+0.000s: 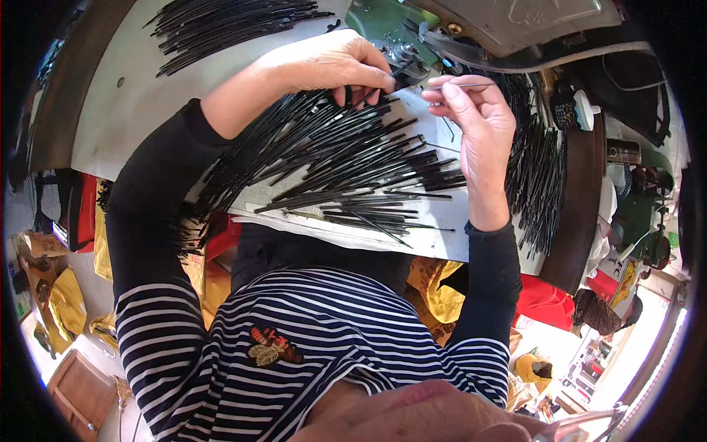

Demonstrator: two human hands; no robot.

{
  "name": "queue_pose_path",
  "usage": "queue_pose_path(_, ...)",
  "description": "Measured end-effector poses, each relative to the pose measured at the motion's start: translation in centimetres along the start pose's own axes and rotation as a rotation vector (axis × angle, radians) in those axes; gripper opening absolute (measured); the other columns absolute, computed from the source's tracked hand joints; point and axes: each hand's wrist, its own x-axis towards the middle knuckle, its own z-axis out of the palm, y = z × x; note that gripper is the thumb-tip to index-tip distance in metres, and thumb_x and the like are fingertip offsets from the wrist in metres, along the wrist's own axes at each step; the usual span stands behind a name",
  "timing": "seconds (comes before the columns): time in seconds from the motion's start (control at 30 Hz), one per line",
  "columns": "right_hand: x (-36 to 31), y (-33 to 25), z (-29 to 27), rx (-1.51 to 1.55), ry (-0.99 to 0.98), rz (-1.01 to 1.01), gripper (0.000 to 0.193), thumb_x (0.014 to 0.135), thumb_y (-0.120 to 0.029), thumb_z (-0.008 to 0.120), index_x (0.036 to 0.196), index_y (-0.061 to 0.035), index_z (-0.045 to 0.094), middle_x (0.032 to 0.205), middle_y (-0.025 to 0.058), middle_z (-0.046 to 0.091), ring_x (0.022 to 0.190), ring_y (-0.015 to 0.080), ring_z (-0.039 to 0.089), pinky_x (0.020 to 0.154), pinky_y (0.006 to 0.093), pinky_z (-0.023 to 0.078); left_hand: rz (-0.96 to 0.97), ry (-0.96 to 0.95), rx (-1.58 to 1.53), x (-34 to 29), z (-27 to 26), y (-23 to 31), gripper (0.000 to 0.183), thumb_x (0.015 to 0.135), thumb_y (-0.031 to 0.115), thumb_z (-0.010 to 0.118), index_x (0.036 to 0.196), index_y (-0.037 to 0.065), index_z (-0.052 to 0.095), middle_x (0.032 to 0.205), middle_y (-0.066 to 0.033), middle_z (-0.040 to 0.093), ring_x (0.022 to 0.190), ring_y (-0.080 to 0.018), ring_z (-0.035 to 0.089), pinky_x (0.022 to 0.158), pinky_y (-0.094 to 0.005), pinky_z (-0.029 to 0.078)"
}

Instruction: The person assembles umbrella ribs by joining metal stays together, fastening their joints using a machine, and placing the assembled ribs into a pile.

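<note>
My left hand (331,62) reaches over the table with its fingers closed around a thin black strip (401,72), near metal machine parts (406,55). A short way to its right, my right hand (482,121) pinches a slender metal tool (436,89) between thumb and fingers. Whether it is a pair of tweezers or a needle I cannot make out. Below both hands many thin black strips (346,173) lie fanned out across the white tabletop (434,239).
Another bundle of black strips (228,29) lies at the far left, and a further pile (541,184) along the right. A grey machine body (526,26), apparently a sewing machine, hangs over the back right. A red cloth (545,303) is below the table's right edge.
</note>
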Motion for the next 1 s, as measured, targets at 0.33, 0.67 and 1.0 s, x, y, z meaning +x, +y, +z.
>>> queue_pose_path(0.33,0.5,1.8,0.8,-0.154,0.016,0.075,0.009,0.082,-0.006,0.063,0.087,0.0016,0.062,0.075,0.0056,0.064,0.063,0.0087,0.06,0.06,0.02,0.049,0.038,0.053,-0.212,0.0,0.0,-0.7,0.033,0.09,0.032,0.052,0.099,0.001,0.061,0.07,-0.0019,0.059,0.053,-0.0063,0.056,0.044,-0.015,0.042)
queue_pose_path(0.67,-0.1,1.0,0.8,-0.356,-0.093,0.153,0.017,0.086,-0.007,0.054,0.1,0.0025,0.057,0.068,0.004,0.061,0.048,0.0043,0.048,0.045,0.0182,0.038,0.029,0.163,-0.21,-0.2,-0.5,-0.2,0.031,0.089,0.028,0.053,0.095,0.0,0.064,0.06,0.0003,0.055,0.046,-0.0044,0.047,0.041,-0.0172,0.035)
queue_pose_path(1.0,0.1,0.9,0.6,-0.265,-0.088,0.177,0.018,0.087,-0.008,0.053,0.1,0.0037,0.056,0.067,0.0045,0.059,0.046,0.0042,0.047,0.043,0.0172,0.038,0.009,0.186,-0.23,-0.1,-0.4,0.0,0.032,0.09,0.029,0.052,0.096,-0.001,0.063,0.056,0.0014,0.051,0.045,-0.0032,0.043,0.04,-0.0165,0.033)
